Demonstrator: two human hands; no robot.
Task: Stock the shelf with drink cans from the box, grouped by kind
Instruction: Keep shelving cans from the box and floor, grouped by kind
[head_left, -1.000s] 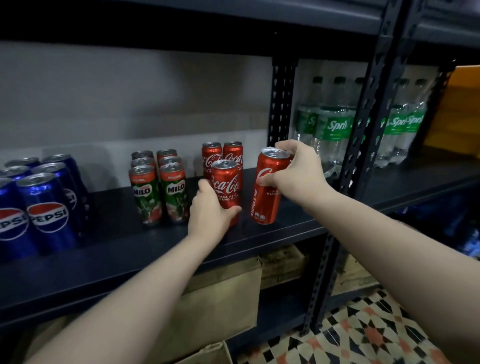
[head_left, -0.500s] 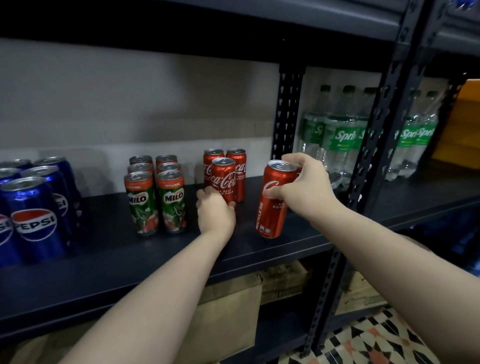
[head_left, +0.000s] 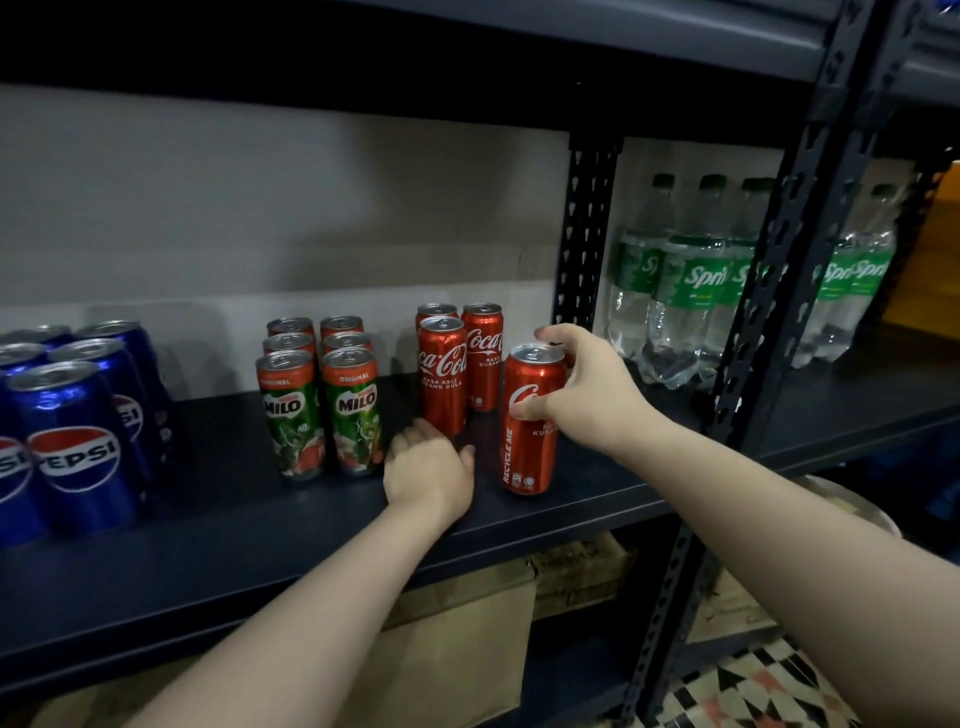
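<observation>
Right grip (head_left: 587, 395) wrapped around upper part of a Coke can (head_left: 532, 421), standing on the shelf (head_left: 208, 525) at centre frame, just right of and in front of three Coke cans (head_left: 441, 374). Left grip (head_left: 428, 470) loosely curled, holding nothing, resting on shelf below those. Grouped already: six Milo cans (head_left: 322, 405) centre-left, Pepsi cans (head_left: 78, 436) far left. Probably well along; box contents hidden, so remainder unknown.

I read "PEPSI" on the blue cans (head_left: 78, 457), "MILO" and "ORIGINAL" on the green cans (head_left: 356, 415), "Coca-Cola" and "RASA ASLI" on the red cans (head_left: 442, 374), "RECYCLE ME" on the held can (head_left: 530, 441), and "Sprite" on the bottles (head_left: 691, 280).
</observation>
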